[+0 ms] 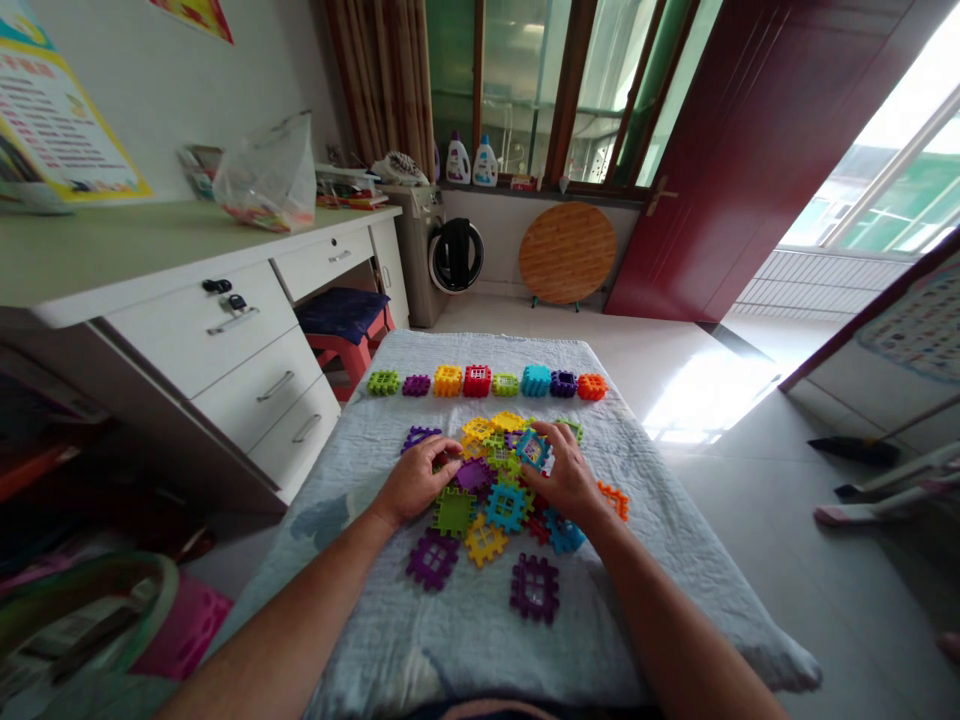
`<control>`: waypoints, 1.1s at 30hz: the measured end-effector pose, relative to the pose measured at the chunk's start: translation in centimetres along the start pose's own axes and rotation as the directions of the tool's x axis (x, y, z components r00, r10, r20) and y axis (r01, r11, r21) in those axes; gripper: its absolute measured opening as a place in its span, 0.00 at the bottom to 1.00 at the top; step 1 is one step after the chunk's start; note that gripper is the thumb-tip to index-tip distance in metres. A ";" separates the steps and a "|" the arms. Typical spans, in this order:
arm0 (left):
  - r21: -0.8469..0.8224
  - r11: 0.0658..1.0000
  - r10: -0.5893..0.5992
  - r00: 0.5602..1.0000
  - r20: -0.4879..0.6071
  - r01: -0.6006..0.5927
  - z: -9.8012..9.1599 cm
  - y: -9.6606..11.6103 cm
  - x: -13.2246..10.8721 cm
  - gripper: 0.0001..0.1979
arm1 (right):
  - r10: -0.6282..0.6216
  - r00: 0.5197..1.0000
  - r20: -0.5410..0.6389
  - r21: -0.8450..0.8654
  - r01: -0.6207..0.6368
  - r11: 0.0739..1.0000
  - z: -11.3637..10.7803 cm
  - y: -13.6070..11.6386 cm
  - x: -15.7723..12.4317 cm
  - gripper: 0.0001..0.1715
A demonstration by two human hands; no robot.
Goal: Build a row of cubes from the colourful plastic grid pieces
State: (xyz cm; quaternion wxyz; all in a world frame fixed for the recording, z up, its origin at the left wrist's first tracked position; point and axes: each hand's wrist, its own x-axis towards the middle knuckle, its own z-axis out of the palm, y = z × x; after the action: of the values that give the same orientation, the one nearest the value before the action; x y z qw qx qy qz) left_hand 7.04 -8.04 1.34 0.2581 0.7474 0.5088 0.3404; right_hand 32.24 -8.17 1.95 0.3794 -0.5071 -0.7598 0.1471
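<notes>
Between the thumb and fingers of my right hand [566,472] is a blue square interlocking tile [532,450], tilted over the heap. My left hand [420,478] is at the heap's left side, fingers curled and thumb close to them; whatever is between them is hidden. Beside its fingertips lies a purple tile [474,475]. The loose heap also has a green tile [454,511], a light-blue tile [506,507] and a yellow tile [486,540]. Nearer to me lie two dark purple window tiles, one left [433,559] and one right [535,587].
Behind the heap, assembled blocks stand in a row, among them a red block [477,380] and an orange block [592,387]. A pale cloth [360,610] covers the table. A desk [217,340] and a red stool [349,350] are at left; a pink basket [180,620] is at lower left.
</notes>
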 end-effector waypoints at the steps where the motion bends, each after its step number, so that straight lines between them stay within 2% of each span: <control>1: 0.002 1.000 0.002 1.000 -0.003 -0.002 0.0 0.0 0.0 0.09 | -0.002 1.000 -0.002 0.005 0.002 1.000 -0.1 0.0 0.0 0.30; 6: 0.009 1.000 -0.002 1.000 -0.026 0.002 0.1 0.0 -0.1 0.08 | -0.079 0.996 0.028 0.020 0.079 0.997 -0.7 -0.9 0.0 0.30; 9: 0.009 1.000 -0.003 0.999 -0.035 0.003 0.2 -0.2 -0.2 0.08 | -0.168 0.979 0.116 0.015 0.167 0.986 -1.1 -2.0 -0.4 0.35; 12: 0.007 1.000 0.002 0.999 -0.043 -0.002 0.3 -0.5 -0.2 0.09 | -0.243 0.942 0.233 -0.051 0.261 0.964 -1.3 -3.4 -1.1 0.41; 15: 0.014 1.000 0.014 0.998 -0.055 -0.013 0.4 -0.6 -0.3 0.08 | -0.237 0.905 0.354 -0.136 0.301 0.944 -1.0 -4.5 -1.7 0.45; 18: 0.016 1.000 0.021 0.998 -0.055 -0.020 0.4 -0.5 -0.3 0.08 | -0.217 0.883 0.416 -0.174 0.312 0.934 -0.7 -5.0 -2.0 0.46; 28: 0.005 1.000 0.020 0.997 -0.069 -0.020 0.4 -0.4 -0.3 0.08 | -0.233 0.891 0.390 -0.168 0.317 0.933 -0.2 -5.1 -2.0 0.45; 33: -0.002 1.000 0.016 0.998 -0.063 -0.016 0.2 -0.2 -0.3 0.08 | -0.244 0.921 0.303 -0.164 0.303 0.939 0.1 -4.7 -1.9 0.44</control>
State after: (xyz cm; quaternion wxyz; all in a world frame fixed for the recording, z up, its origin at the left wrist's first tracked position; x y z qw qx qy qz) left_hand 7.02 -8.28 0.99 0.2401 0.7401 0.5103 0.3663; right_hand 29.45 -11.91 3.93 0.2309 -0.4066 -0.8802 0.0818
